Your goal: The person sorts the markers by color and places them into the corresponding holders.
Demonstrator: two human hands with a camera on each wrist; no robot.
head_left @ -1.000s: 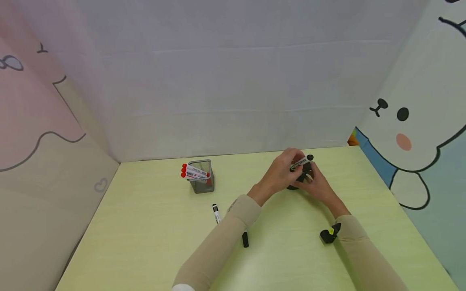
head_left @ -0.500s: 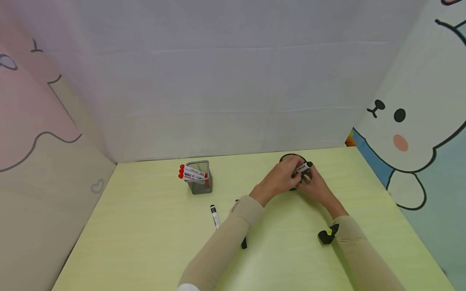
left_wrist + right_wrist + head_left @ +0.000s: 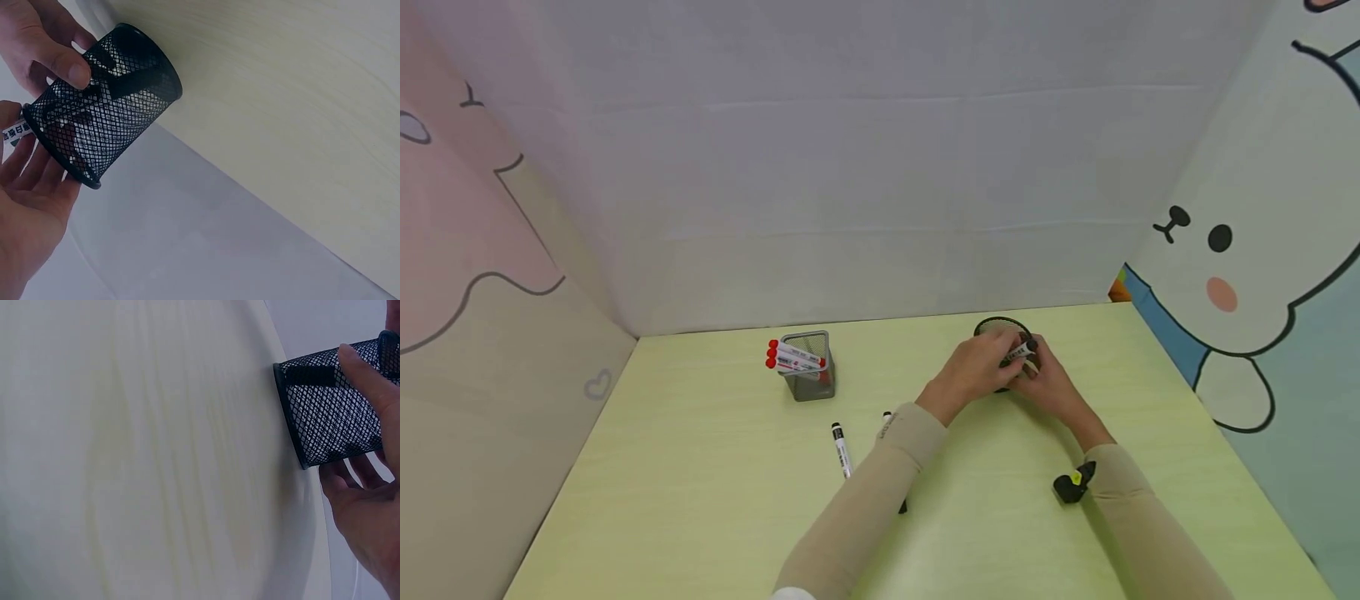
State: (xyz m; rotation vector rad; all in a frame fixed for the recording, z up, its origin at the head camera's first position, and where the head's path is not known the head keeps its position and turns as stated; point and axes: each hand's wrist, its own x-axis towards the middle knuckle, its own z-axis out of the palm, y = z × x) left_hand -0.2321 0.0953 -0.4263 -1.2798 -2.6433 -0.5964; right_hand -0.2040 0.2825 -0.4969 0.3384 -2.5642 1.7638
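Observation:
A round black mesh cup [image 3: 106,106] stands near the table's back edge, with dark shapes showing through its mesh. At its rim, my left hand [image 3: 972,371] pinches a white marker with a black cap [image 3: 1021,350], tilted over the opening. In the left wrist view part of that white marker [image 3: 17,131] shows between the fingers of my left hand [image 3: 34,206]. My right hand [image 3: 1056,385] grips the cup's side; the right wrist view has its thumb along the mesh [image 3: 337,412] and the other fingers of my right hand [image 3: 369,506] beneath.
On the left, a square grey mesh holder [image 3: 812,385] bears several red-capped markers [image 3: 797,358]. A black-capped marker [image 3: 842,450] lies in front of it; another [image 3: 887,416] is partly under my left sleeve. A black object with a yellow spot [image 3: 1071,486] sits beside my right sleeve.
The marker in my left hand has moved lower, towards the cup's opening. More of the cup's rim shows behind the fingers. My right hand stays on the cup.

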